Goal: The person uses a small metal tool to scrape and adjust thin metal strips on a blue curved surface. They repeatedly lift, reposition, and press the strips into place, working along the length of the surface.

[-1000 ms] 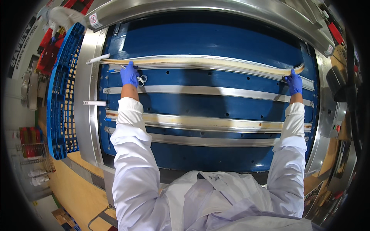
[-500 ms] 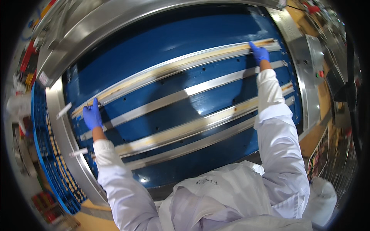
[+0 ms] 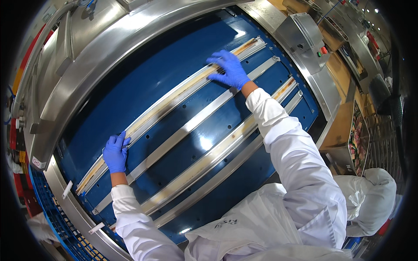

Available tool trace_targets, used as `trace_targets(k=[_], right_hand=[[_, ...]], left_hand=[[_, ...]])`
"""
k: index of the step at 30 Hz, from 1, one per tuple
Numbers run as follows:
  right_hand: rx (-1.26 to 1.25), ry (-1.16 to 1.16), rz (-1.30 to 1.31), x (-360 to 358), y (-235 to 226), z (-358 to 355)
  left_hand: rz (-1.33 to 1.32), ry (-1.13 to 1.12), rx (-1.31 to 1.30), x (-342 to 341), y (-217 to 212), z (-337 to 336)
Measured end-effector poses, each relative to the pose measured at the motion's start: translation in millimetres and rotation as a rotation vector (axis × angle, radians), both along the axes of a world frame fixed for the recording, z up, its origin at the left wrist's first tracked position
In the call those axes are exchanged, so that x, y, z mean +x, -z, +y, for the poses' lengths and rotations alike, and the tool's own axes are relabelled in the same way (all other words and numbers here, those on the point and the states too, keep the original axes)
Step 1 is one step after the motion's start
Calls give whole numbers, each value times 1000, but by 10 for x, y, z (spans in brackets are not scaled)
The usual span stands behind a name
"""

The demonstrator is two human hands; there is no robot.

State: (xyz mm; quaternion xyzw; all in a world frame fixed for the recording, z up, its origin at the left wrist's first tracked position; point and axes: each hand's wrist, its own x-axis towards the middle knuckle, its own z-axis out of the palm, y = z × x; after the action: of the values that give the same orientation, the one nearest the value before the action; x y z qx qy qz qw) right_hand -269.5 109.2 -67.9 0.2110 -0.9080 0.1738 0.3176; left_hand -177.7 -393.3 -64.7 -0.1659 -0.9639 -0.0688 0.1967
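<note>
Bright light, its source out of view, leaves hard glare on the blue worktop point(image 3: 130, 93) and sheen on the steel housing point(image 3: 93, 71). A soft-edged shadow dims the middle of the metal strips point(image 3: 186, 127), which bow with fisheye distortion. The right hand point(image 3: 234, 71) looks slightly blurred; black vignetting swallows the corners.

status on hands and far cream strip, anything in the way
Left hand at far cream strip, toward its left end. Right hand spread over it, nearer the other end. Hands hide parts of it.
</note>
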Motion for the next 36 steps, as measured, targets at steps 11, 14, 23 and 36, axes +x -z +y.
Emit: trace_targets(k=[11,14,23,36], right_hand=[[-260,22,-208,-261,214,473],[-408,0,-285,-327,233,622],[-502,-91,-631,-315,17,166],[-367,-66,-594,-571,525,865]], left_hand=[[-8,92,195,-142,-64,424],[-73,68,275,-178,-64,576],[-22,18,269,-11,-150,317],[-39,-97,205,70,-82,19]])
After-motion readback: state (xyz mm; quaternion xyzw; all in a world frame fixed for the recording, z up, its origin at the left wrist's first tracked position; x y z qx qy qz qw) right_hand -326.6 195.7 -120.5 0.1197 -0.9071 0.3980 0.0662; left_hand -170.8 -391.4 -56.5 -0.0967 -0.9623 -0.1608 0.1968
